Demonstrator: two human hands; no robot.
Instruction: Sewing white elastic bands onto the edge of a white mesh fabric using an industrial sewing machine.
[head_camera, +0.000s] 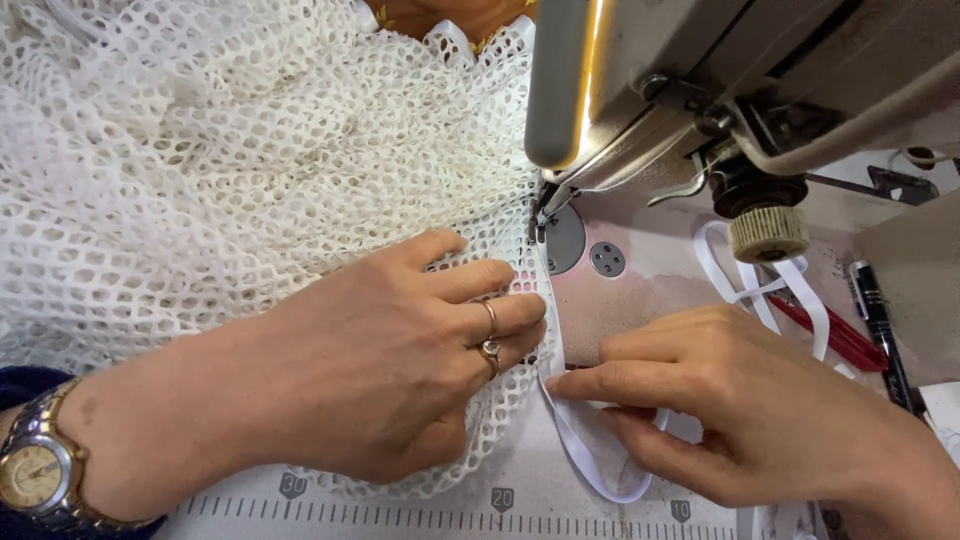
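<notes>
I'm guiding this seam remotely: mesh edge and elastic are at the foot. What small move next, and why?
Probably ease the mesh and white elastic forward together toward the presser foot. The left hand lies flat on the mesh, the right hand pinches the elastic, and both edges meet just short of the foot.

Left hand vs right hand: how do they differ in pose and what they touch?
The left hand lies flat, palm down, on the white mesh fabric; the right hand pinches the white elastic band. The left hand wears rings and a wristwatch; the right hand shows none. Both sit near the sewing machine needle area.
</notes>
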